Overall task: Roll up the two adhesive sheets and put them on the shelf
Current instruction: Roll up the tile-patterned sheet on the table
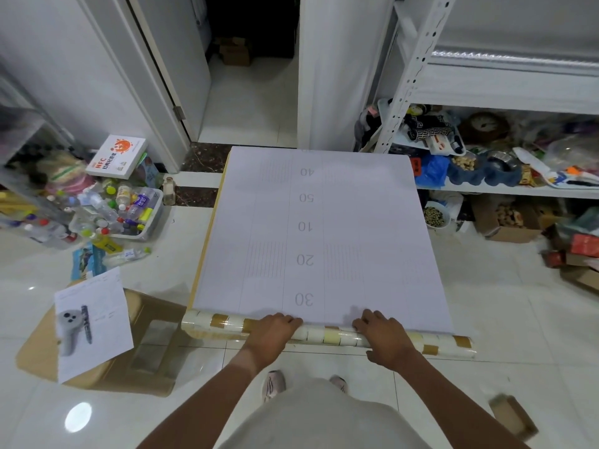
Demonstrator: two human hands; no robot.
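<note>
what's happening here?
A person is rolling up an adhesive sheet on the floor. Both hands, left hand and right hand, press on the rolled end nearest them. Most of the sheet lies flat, backing up. The shelf stands to the right.

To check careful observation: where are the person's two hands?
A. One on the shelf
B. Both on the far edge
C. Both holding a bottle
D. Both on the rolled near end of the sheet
D: the left hand and right hand both rest on the roll.
</note>
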